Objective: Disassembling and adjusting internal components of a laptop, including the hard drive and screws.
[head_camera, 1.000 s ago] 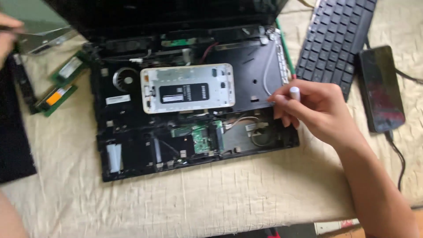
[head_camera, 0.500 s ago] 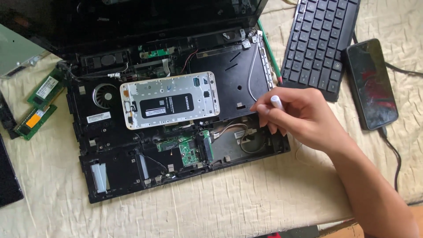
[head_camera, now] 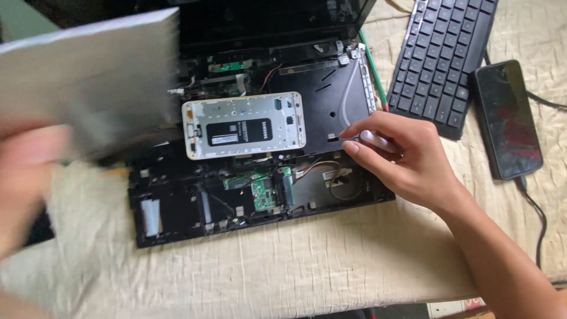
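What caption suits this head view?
Right hand rests on opened laptop; blurred left hand lifts a grey panel.

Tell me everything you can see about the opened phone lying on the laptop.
The opened phone lies flat and lengthwise across the middle of the stripped laptop base, its back cover off. Its frame looks like white plastic with small holes and cutouts along the edges. A dark battery with a white label fills the centre. It rests on the laptop's black inner frame, just above a green circuit board. Neither hand touches it; the right hand is nearby, to its right.
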